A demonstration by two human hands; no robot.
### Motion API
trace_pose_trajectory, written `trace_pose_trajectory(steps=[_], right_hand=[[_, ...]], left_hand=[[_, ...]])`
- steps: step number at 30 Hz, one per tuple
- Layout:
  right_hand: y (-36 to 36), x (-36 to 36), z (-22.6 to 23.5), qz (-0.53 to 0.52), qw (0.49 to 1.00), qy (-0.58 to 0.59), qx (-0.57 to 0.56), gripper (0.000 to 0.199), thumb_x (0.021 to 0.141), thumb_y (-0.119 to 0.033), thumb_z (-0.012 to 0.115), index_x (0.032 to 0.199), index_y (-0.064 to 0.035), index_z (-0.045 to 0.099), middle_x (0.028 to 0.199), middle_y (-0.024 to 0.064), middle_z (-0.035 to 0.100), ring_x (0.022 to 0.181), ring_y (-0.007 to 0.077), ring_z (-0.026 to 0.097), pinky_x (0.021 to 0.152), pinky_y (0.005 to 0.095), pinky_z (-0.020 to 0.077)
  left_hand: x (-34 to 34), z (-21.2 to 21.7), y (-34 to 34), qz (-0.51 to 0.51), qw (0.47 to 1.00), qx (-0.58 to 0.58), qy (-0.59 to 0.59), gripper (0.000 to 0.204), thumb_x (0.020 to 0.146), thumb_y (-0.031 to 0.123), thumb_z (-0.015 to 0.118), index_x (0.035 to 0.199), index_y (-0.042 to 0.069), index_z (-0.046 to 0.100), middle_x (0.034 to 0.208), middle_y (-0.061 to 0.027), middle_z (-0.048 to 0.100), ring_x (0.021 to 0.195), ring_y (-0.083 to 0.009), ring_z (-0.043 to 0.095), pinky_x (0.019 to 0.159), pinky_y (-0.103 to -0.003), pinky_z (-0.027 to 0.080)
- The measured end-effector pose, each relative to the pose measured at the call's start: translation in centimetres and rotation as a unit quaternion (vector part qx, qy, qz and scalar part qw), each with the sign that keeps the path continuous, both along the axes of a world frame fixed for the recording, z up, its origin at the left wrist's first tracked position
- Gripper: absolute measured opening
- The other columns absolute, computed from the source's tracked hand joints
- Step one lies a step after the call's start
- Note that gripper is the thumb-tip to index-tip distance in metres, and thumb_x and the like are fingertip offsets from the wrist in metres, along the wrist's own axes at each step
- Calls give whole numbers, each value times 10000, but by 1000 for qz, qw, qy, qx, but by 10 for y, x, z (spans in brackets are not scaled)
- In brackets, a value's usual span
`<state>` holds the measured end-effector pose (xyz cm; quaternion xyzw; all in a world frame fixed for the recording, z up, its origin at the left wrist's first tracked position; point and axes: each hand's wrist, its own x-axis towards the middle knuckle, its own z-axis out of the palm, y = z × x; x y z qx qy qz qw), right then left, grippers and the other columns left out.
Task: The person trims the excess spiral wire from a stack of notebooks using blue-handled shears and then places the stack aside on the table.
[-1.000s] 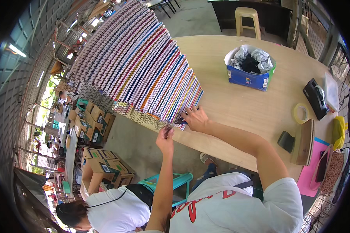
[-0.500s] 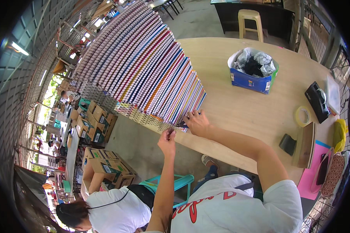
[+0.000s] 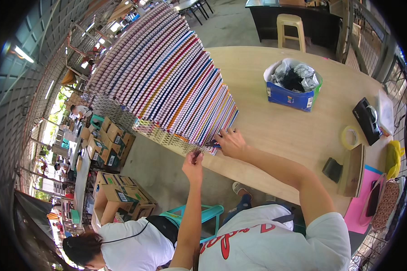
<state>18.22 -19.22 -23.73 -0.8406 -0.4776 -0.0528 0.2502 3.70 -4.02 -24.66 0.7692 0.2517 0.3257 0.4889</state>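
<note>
While your view has drifted only slightly over the last second, both your hands have stayed at the near bottom corner of the tall stack of colourful packs (image 3: 167,86), which stands on the wooden table (image 3: 294,131) at its left edge. Your left hand (image 3: 193,163) is raised against the stack's lower edge with the fingers curled shut, pinching something small and dark that you cannot make out. Your right hand (image 3: 230,142) lies on the table top with fingers spread, the tips touching the bottom row of packs; it has slid a touch further in along that row than before.

Across the table, a blue box (image 3: 290,95) stuffed with crumpled bags sits well apart from the stack. At the far right lie a roll of tape (image 3: 350,137), a black tape dispenser (image 3: 367,120) and a small dark block (image 3: 333,169) beside a wooden board (image 3: 353,170).

Bare table lies open between your right hand and the blue box. Just below your hands the table edge drops to the concrete floor. Down there a person in a white shirt (image 3: 126,246) bends near open cardboard boxes (image 3: 108,140) and a teal stool (image 3: 208,213).
</note>
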Motion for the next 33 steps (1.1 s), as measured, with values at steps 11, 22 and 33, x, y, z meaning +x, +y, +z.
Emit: trace_pose_trajectory(steps=[11,22,33], right_hand=[[17,1,4,10,999,18,-46,297,841,-200,602,1121,-108,641,940,144,660,848,323,675,722,492,528],[6,2,8,-17,999,-28,-1,362,817,-171,610,1172,-103,628,1096,128,599,1022,323,596,816,520,486],[13,-4,11,-13,998,-60,-3,348,836,-222,607,1161,-100,629,1090,133,611,1008,315,601,790,551,465]], left_hand=[[1,5,2,25,998,59,11,240,846,63,711,1048,-60,671,872,-130,724,743,-154,682,689,-290,547],[4,10,-1,17,999,28,-21,191,838,28,708,1003,-63,680,849,-104,716,740,-136,656,680,-287,543],[4,8,0,17,999,-26,-41,182,874,4,680,1033,-84,670,850,-111,708,756,-137,679,716,-267,560]])
